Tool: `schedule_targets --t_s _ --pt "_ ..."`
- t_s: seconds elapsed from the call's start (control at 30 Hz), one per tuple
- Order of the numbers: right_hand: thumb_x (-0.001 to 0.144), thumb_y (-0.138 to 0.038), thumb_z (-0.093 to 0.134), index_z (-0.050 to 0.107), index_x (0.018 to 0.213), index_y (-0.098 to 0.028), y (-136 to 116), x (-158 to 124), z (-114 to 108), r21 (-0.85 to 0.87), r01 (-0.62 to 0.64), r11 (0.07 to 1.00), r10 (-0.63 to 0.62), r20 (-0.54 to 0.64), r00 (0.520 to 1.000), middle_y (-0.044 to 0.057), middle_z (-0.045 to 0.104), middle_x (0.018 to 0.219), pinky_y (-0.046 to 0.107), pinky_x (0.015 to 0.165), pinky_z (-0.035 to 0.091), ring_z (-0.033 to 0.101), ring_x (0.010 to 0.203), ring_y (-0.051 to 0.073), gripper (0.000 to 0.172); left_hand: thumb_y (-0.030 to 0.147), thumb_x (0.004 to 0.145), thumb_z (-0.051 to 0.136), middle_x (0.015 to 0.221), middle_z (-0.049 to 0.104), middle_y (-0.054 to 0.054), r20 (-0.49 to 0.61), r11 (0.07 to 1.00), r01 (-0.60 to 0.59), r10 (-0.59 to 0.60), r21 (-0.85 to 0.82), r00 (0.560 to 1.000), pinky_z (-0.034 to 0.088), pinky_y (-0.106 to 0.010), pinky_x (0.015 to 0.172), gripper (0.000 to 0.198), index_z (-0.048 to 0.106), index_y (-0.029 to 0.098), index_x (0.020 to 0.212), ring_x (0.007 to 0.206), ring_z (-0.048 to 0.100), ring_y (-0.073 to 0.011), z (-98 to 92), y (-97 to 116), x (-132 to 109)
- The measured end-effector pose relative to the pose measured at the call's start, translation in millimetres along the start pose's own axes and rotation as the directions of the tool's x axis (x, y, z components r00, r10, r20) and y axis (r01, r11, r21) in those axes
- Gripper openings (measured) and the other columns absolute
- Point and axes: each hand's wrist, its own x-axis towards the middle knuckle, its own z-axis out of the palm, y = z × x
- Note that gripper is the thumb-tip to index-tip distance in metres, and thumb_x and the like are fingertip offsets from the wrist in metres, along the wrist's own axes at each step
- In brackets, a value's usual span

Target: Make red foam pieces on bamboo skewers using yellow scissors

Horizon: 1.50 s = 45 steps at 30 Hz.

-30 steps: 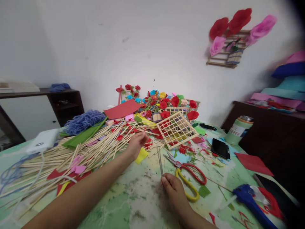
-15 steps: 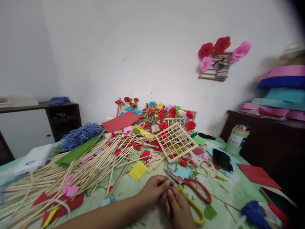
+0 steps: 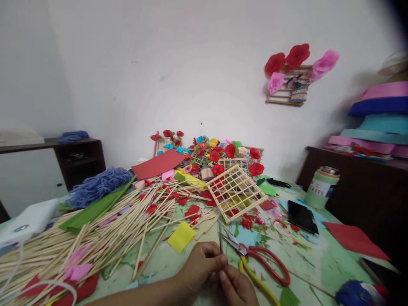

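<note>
Close together at the front of the table, my left hand (image 3: 202,265) and my right hand (image 3: 237,287) meet with fingers closed. A few thin dark wires (image 3: 220,238) stick up from between my left thumb and fingers. My right thumb and fingers pinch just below, against the left fingertips, around the wires' lower part; their lower ends are hidden. Right beside the hands lie scissors (image 3: 242,250) with one red and one yellow handle, blades pointing up and left. A yellow paper square (image 3: 181,237) lies beyond my left hand.
Many thin wooden sticks (image 3: 105,229) cover the left side. A stick lattice (image 3: 237,191) and paper flowers (image 3: 230,151) are piled at the back. A phone (image 3: 302,216), a green bottle (image 3: 321,187) and red paper (image 3: 355,239) stand or lie at right.
The thin wires now show upright above my fingers, where they were hard to see before. My hands stay together, a little lower in view. The view has shifted slightly.
</note>
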Motion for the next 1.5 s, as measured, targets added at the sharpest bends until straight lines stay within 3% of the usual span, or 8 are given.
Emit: schedule_targets --t_s 0.1,0.2,0.4,0.67,1.07,1.5 --pt "0.081 -0.051 0.041 0.059 0.067 -0.017 -6 -1 -6 -0.054 0.002 0.999 0.0 0.032 0.999 0.004 0.058 0.067 0.025 0.064 0.041 0.052 0.066 0.017 0.041 0.029 0.052 0.077 0.056 0.046 0.002 -0.022 0.997 -0.058 0.059 0.041 0.998 0.03 -0.018 0.049 0.035 0.046 0.012 0.048 0.054 0.042 -0.0063 -1.1 2 0" --pt "0.081 -0.047 0.043 0.059 0.069 -0.016 -18 -3 -10 -0.027 -0.051 0.998 0.053 0.062 0.997 0.004 0.057 0.068 0.025 0.064 0.041 0.051 0.068 0.017 0.037 0.031 0.056 0.074 0.055 0.046 0.002 -0.013 0.998 -0.002 0.003 0.067 1.0 0.028 -0.019 0.05 0.031 0.05 0.012 0.052 0.053 0.04 -0.0067 -0.8 6 -2" --pt "0.074 -0.049 0.048 0.051 0.057 -0.017 -37 -6 -10 0.092 -0.157 0.983 0.163 -0.061 0.985 0.001 0.049 0.058 0.024 0.057 0.036 0.044 0.06 0.015 0.036 0.038 0.061 0.071 0.063 0.052 0.0 0.031 0.996 0.025 -0.027 0.08 0.999 0.033 -0.02 0.055 0.03 0.058 0.01 0.062 0.058 0.044 -0.0086 1.0 10 -5" --pt "0.075 -0.044 0.051 0.054 0.062 -0.017 -37 -6 -10 0.149 -0.13 0.98 0.14 -0.061 0.988 0.001 0.052 0.065 0.024 0.063 0.037 0.045 0.066 0.015 0.031 0.031 0.061 0.072 0.064 0.05 0.0 0.081 0.99 -0.07 0.06 0.122 0.995 0.034 -0.02 0.058 0.025 0.059 0.01 0.059 0.06 0.045 -0.0083 -3.2 10 -2" --pt "0.072 -0.045 0.053 0.051 0.057 -0.017 -33 -4 -10 0.161 -0.175 0.971 0.181 -0.019 0.983 0.0 0.048 0.059 0.024 0.059 0.035 0.042 0.061 0.014 0.032 0.028 0.061 0.073 0.072 0.057 -0.004 0.113 0.991 0.088 -0.077 -0.101 0.991 0.036 -0.02 0.058 0.023 0.063 0.009 0.066 0.063 0.05 -0.0098 -1.0 13 -5" --pt "0.069 -0.045 0.057 0.057 0.06 -0.016 -36 -3 -11 0.166 -0.183 0.969 0.191 -0.032 0.981 0.0 0.051 0.058 0.024 0.058 0.038 0.044 0.06 0.015 0.03 0.027 0.054 0.077 0.055 0.049 0.001 0.05 0.993 0.061 -0.056 -0.104 0.997 0.03 -0.02 0.052 0.029 0.053 0.011 0.056 0.052 0.043 -0.007 -1.2 11 -3"
